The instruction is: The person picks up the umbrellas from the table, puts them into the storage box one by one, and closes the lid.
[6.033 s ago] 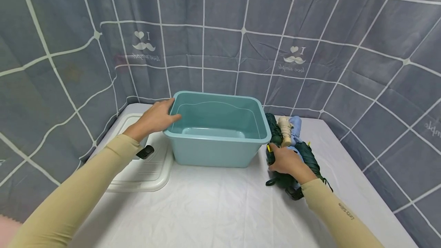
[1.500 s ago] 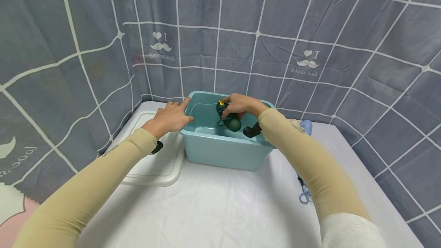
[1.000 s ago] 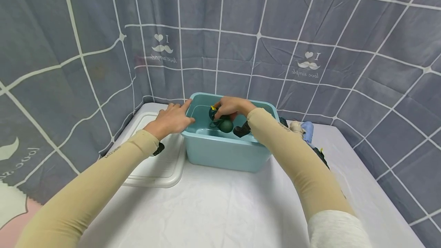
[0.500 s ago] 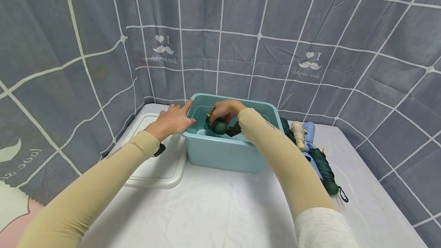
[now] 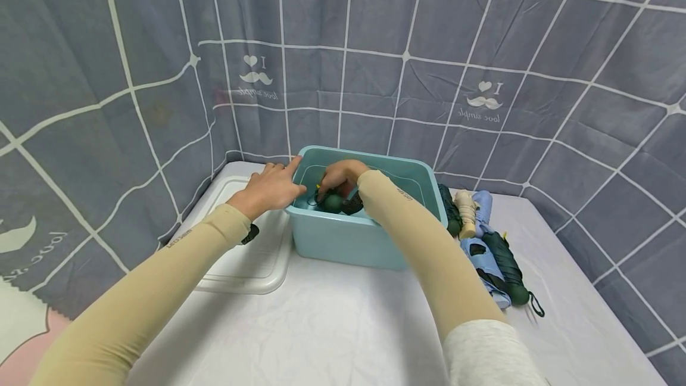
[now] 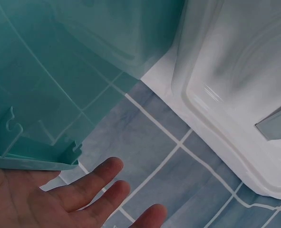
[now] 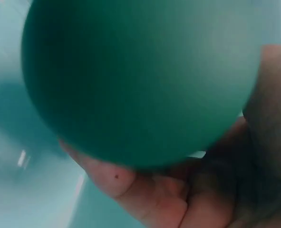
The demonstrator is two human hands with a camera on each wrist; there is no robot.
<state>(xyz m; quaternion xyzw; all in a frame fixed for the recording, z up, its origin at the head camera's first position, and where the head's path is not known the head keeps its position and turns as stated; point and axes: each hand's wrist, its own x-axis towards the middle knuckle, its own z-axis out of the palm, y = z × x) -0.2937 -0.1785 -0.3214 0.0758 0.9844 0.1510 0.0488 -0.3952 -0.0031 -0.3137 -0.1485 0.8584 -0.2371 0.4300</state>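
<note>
In the head view, a pale teal plastic storage box point(image 5: 348, 243) stands on the white-covered table. My right hand point(image 5: 343, 174) reaches down into it and grips a dark green folded umbrella point(image 5: 332, 202), low in the left half of the box. The umbrella's smooth, rounded green handle end point(image 7: 140, 80) fills the right wrist view, with fingers curled beneath it; most of its length is hidden by the hand. My left hand point(image 5: 268, 189) rests at the box's left rim, thumb over the edge. In the left wrist view its other fingers point(image 6: 90, 187) extend loosely outside the box.
A white lid point(image 5: 262, 273) lies flat left of the box. Right of the box lie more folded umbrellas: a dark green one point(image 5: 449, 210), a beige one point(image 5: 466, 213), blue ones point(image 5: 485, 261) and another green one point(image 5: 506, 261). A grey checked curtain point(image 5: 370, 76) hangs behind.
My right hand has carried the green umbrella from the pile at right into the box, then moved lower and further left inside it. The left hand has stayed at the left rim.
</note>
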